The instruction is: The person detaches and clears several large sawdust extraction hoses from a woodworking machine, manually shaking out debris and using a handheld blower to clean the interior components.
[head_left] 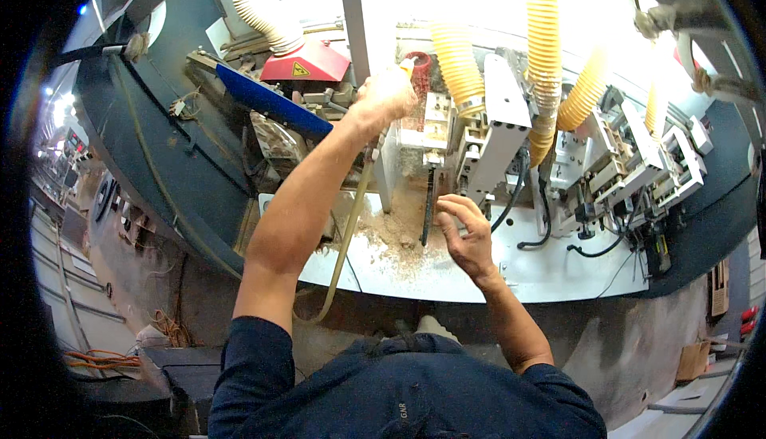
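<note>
My left hand (387,98) reaches far into the machine, its fingers closed around an air blow gun with a yellow tip (408,64). A translucent yellowish air hose (357,212) hangs from that grip and curves below the machine's front edge. Just beyond the hand is a red mesh-like cylinder (421,72). My right hand (467,236) hovers over the white machine bed with fingers apart and slightly bent, holding nothing. Left of it, a black ribbed tube (428,208) hangs down. Wood dust and shavings (391,244) lie scattered on the bed (479,279) between my arms.
Pale yellow ribbed ducts (542,48) run down to metal machine units (499,128) on the right. At left are a red hood (307,62) with a warning sign and a slanted blue guard (271,100). Black cables (535,241) loop over the bed. Orange cords (104,358) lie at lower left.
</note>
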Motion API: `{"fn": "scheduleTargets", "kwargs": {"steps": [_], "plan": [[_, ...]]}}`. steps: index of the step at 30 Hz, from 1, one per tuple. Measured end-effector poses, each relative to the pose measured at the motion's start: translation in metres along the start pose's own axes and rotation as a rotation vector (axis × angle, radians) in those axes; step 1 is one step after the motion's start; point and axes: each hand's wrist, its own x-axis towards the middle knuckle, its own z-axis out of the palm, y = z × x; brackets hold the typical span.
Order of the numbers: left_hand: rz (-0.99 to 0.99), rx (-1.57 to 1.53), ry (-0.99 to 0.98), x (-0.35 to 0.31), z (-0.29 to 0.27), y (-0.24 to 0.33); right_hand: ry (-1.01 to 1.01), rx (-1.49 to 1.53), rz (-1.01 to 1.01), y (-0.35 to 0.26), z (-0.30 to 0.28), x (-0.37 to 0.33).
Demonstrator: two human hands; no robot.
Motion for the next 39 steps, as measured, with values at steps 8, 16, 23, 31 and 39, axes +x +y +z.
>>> {"fn": "scheduleTargets", "kwargs": {"steps": [8,16,23,31,39], "plan": [[0.330,-0.074,-0.451,-0.004,0.071,-0.027,-0.107,-0.065,0.182,0.022,-0.050,-0.046],[0.019,-0.168,-0.211,-0.072,0.107,-0.073,-0.228,-0.194,0.344,0.049,-0.061,-0.090],[-0.212,-0.556,-0.446,-0.167,0.227,-0.191,-0.401,-0.215,0.616,0.041,-0.049,-0.129],[-0.576,-0.452,-0.285,-0.266,0.358,-0.221,-0.563,-0.400,0.822,0.019,-0.063,-0.189],[-0.959,-0.489,-0.061,-0.345,0.404,-0.274,-0.784,-0.407,0.749,0.043,-0.064,-0.203]]}}
